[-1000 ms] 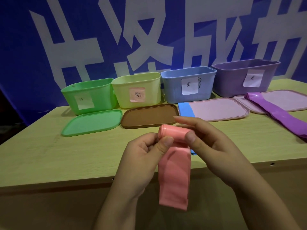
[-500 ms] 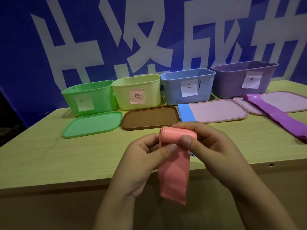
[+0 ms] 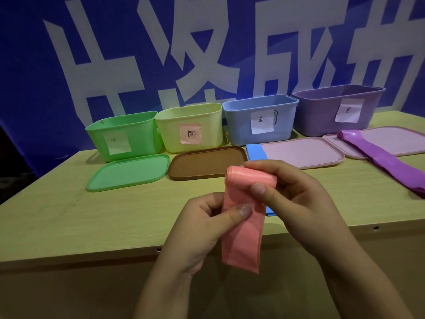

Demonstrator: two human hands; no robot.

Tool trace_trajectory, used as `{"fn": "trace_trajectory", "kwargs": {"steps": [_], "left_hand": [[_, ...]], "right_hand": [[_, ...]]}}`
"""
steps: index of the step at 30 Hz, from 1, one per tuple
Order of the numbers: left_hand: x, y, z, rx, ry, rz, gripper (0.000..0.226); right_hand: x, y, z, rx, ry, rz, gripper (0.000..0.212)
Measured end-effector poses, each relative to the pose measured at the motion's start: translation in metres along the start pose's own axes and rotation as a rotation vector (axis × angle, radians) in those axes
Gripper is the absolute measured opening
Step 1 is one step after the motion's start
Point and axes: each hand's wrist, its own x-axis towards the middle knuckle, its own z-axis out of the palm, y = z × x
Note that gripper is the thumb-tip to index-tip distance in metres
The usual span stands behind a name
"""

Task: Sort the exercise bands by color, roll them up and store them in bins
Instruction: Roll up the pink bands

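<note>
Pink band [image 3: 241, 226] — roll fatter, tail shorter

Four bins [image 3: 259, 125] in a row behind their lids [image 3: 207, 165]; one band [image 3: 379, 155] across the rightmost lid

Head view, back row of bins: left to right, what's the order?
green bin → pale yellow-green bin with pink label → blue bin → purple bin. All four stand open, each bearing a paper label.

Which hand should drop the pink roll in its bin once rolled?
Right hand, probably: it pinches the roll of the pink band; the left hand only holds the loose tail.
</note>
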Motion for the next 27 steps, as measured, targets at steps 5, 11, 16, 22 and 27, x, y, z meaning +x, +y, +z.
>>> {"fn": "trace_trajectory", "kwargs": {"steps": [5, 11, 16, 22, 27], "left_hand": [[0.0014, -0.0026, 0.001, 0.075, 0.02, 0.064, 0.025], [0.0008, -0.005, 0.0007, 0.096, 0.039, 0.098, 0.02], [-0.0015, -0.0086, 0.0014, 0.056, 0.039, 0.1, 0.018], [-0.0009, -0.0062, 0.0064, 0.068, 0.133, 0.1, 0.033], [-0.0008, -0.0075, 0.0082, 0.073, 0.166, 0.082, 0.035]], "right_hand": [[-0.0005, 0.004, 0.0027, -0.079, 0.048, -0.024, 0.026], [-0.0018, 0.0079, 0.0066, -0.096, 0.021, -0.018, 0.025], [-0.0022, 0.009, 0.0062, 0.013, -0.015, 0.039, 0.031], [-0.0041, 0.0083, 0.0056, 0.052, -0.036, 0.044, 0.028], [-0.0039, 0.0048, -0.0001, 0.029, -0.08, 0.077, 0.027]]}}
